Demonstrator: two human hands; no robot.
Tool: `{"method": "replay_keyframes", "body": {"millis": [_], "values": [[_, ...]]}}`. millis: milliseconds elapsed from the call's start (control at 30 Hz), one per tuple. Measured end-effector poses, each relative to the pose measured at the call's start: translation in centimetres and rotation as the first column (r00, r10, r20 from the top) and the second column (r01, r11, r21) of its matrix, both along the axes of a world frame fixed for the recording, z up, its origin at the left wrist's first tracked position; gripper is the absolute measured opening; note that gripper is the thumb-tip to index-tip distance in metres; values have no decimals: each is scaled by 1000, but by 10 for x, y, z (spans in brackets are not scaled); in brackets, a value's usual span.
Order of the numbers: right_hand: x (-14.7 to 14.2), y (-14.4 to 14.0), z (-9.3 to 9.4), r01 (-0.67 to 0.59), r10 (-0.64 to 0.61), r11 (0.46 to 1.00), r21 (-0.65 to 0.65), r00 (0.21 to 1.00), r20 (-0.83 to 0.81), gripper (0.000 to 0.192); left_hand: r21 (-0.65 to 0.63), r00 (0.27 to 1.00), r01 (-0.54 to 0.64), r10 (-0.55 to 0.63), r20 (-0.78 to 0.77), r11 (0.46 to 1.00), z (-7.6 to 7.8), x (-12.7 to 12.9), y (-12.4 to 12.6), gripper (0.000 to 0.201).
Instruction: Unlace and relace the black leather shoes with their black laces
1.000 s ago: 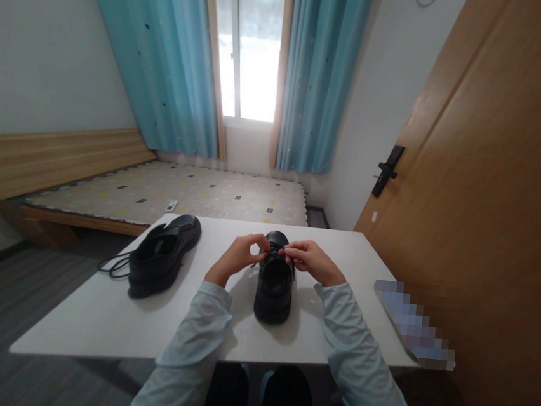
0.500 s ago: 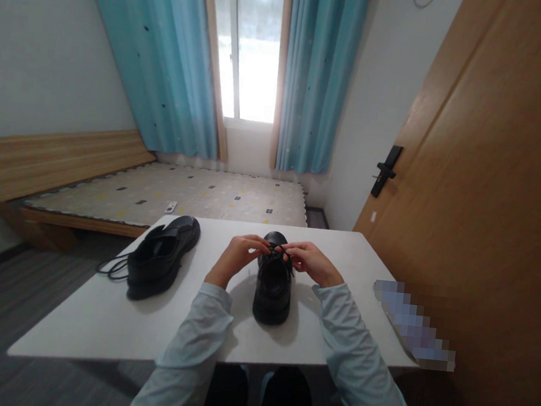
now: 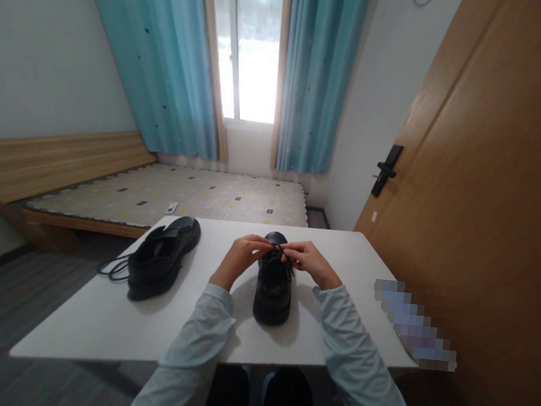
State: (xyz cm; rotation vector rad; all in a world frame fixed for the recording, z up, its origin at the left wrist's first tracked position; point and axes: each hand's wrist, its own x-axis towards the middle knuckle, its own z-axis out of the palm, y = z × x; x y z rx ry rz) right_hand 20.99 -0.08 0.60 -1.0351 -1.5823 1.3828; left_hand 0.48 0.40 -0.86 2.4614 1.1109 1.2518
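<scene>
Both hands, left hand (image 3: 241,257) and right hand (image 3: 310,262), are pinching the lace (image 3: 277,249) of a black shoe (image 3: 273,286) standing on the white worktop (image 3: 97,314).

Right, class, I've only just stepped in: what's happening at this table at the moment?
A person seated at a white table has both hands on a black shoe standing in front of them. The left hand and the right hand meet over its front, fingers pinching the lace. A second black shoe lies untouched to the left, its loose lace hanging over the table's edge.
</scene>
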Motion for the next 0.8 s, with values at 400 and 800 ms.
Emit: {"method": "replay_keyframes", "body": {"millis": [400,800], "values": [[-5,-5,5,3,-153,920,391,923,352,31,-109,968,-126,146,206,986,-4,17,-2,6],[-6,-11,7,-102,-269,815,570,805,529,29,-493,893,93,146,425,865,-8,19,4,17]]}}
